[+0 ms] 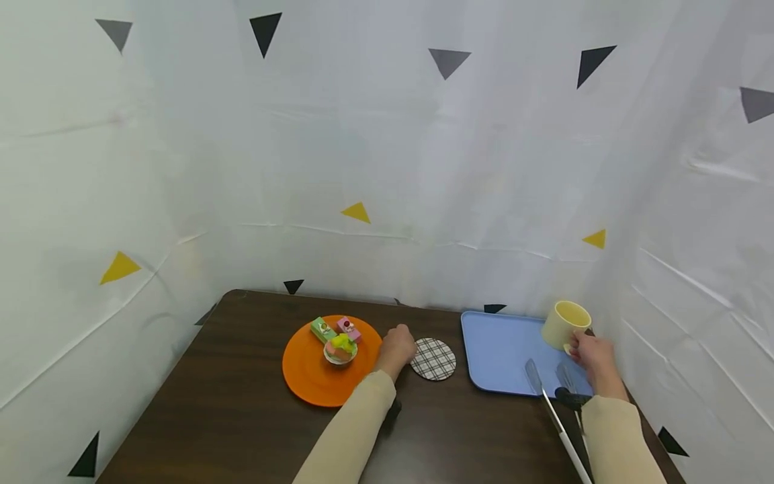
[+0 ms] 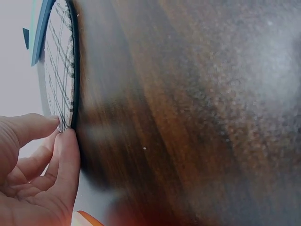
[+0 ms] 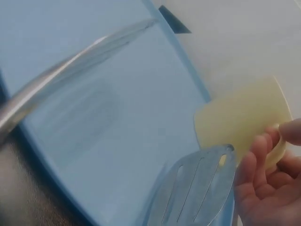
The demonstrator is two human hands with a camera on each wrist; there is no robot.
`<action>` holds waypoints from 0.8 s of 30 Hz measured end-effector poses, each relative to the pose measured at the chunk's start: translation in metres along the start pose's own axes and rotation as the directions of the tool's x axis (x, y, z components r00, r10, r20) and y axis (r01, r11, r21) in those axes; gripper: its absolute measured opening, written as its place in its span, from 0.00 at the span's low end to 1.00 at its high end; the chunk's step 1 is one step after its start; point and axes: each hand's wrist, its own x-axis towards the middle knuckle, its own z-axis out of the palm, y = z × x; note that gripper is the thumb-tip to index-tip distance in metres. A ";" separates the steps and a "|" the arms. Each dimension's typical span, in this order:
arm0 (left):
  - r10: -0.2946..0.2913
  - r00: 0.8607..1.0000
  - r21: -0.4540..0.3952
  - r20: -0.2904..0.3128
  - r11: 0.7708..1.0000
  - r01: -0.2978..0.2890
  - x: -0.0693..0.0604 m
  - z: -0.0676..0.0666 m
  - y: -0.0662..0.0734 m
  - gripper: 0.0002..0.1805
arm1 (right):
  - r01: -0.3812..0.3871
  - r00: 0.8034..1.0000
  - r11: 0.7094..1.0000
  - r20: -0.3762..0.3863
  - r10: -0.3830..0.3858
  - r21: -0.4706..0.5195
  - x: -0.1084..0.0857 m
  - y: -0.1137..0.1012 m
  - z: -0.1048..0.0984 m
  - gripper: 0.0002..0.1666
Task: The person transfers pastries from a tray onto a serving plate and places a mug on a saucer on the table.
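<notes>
My left hand [image 1: 397, 348] pinches the near-left edge of a round plaid coaster [image 1: 433, 359] between thumb and fingers. In the left wrist view the coaster [image 2: 60, 66] is seen almost edge-on, at the tabletop. My right hand [image 1: 595, 359] grips the handle of a pale yellow mug [image 1: 562, 326], whose opening faces up and a little toward me. The mug is over the far right corner of a blue tray [image 1: 498, 353]; whether it touches the tray I cannot tell. In the right wrist view, fingers curl through the handle of the mug [image 3: 240, 115].
Left of the coaster is an orange plate [image 1: 302, 376] with a green cake piece [image 1: 323, 329], a pink one [image 1: 349, 327] and a cupcake [image 1: 340, 349]. Two long metal utensils reach over the tray's front edge, one a slotted turner [image 3: 195, 186] close by my right hand.
</notes>
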 end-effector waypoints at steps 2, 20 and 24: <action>-0.002 1.000 0.000 -0.003 1.000 0.002 -0.002 0.001 0.000 0.13 | -0.008 1.000 1.000 -0.003 0.008 0.006 -0.003 0.001 0.000 0.22; 0.015 1.000 0.001 -0.014 1.000 -0.015 -0.003 0.004 -0.002 0.25 | 0.019 0.999 0.998 -0.040 -0.016 0.065 -0.018 -0.001 0.015 0.25; -0.003 1.000 0.015 -0.002 1.000 0.003 0.004 0.003 -0.004 0.22 | 0.050 0.998 0.998 -0.044 -0.048 0.037 -0.021 -0.002 0.021 0.27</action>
